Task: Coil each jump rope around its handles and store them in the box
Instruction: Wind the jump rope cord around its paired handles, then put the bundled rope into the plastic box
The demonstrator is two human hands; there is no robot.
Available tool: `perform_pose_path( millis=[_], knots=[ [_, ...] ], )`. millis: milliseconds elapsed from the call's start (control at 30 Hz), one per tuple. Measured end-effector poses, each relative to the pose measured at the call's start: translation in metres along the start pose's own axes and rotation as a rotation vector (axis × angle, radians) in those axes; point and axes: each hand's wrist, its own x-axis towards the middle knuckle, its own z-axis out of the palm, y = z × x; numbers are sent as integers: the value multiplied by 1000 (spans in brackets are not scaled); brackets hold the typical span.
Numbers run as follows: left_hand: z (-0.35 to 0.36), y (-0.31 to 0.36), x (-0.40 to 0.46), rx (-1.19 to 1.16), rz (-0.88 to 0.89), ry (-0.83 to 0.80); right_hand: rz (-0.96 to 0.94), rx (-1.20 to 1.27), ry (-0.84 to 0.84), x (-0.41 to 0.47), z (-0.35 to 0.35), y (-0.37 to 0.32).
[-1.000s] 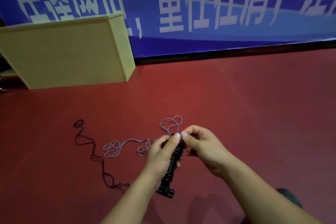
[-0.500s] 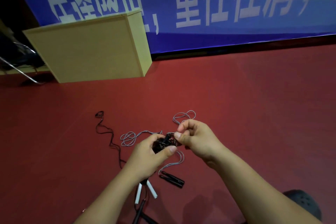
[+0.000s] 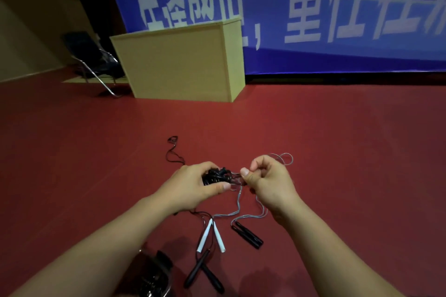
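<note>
Two bare hands wind a grey jump rope around black handles above a red floor.

The left hand (image 3: 193, 188) curls its grip around the black handles (image 3: 214, 176), partly wrapped in cord. The right hand (image 3: 270, 181) pinches the grey rope (image 3: 237, 200) just beside them; its loose length trails down to the floor. On the near floor lie a white-handled rope (image 3: 212, 236) and two pairs of black handles (image 3: 248, 235). The wooden box (image 3: 178, 65) stands far left, well apart, before a blue banner (image 3: 313, 7).
</note>
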Motion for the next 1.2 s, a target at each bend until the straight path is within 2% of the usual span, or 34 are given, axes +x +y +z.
perform_pose_path(
  millis=[133, 267, 433, 500, 600, 767, 933, 1067, 1200],
  knots=[
    [24, -48, -10, -186, -140, -1, 42, -24, -118, -5, 31, 29],
    [68, -99, -21, -510, -303, 60, 153, 16, -223, -5, 72, 73],
    [110, -141, -54, -1005, -592, 138, 369, 108, -277, 7, 117, 110],
    [119, -166, -68, -1127, -709, 176, 424, 52, -349, 18, 140, 128],
    [132, -207, -88, -1216, -856, 275, 469, -85, -475, 27, 180, 162],
    [153, -261, -127, -1240, -1025, 433, 548, -177, -658, 14, 237, 232],
    [178, -291, -163, -1299, -1171, 505, 620, -254, -800, -6, 263, 291],
    [188, -303, -180, -1387, -1260, 564, 599, -284, -839, -14, 264, 308],
    [196, -321, -184, -1363, -1299, 631, 663, -258, -704, -5, 265, 318]
  ],
)
